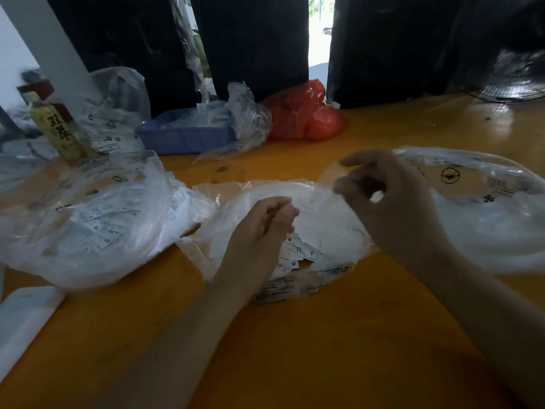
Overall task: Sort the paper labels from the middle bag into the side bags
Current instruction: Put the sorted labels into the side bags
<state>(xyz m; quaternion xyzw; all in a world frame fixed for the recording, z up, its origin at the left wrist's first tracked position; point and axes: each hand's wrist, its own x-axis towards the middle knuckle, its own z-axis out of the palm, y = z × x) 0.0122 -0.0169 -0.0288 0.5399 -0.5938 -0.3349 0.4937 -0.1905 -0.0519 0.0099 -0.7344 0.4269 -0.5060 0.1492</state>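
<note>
The middle bag (324, 208) is clear plastic and lies open on the table, with a heap of small white paper labels (298, 255) marked M and XL inside it. My left hand (265, 222) sits in this bag just above the heap, its fingers curled against the thumb and pinching what looks like a pale label. My right hand (383, 199) is blurred and hovers between the middle bag and the right bag (495, 219). Its fingers are loosely curled and apart, with nothing visible in them. The left bag (88, 219) holds several labels.
The table (324, 349) is orange wood. At the back stand a blue tray (182, 137), crumpled clear bags, a red bag (306, 116) and a yellow-green bottle (59, 131). A fan (513, 78) is at the far right, and a white flat object (23, 317) lies at the front left.
</note>
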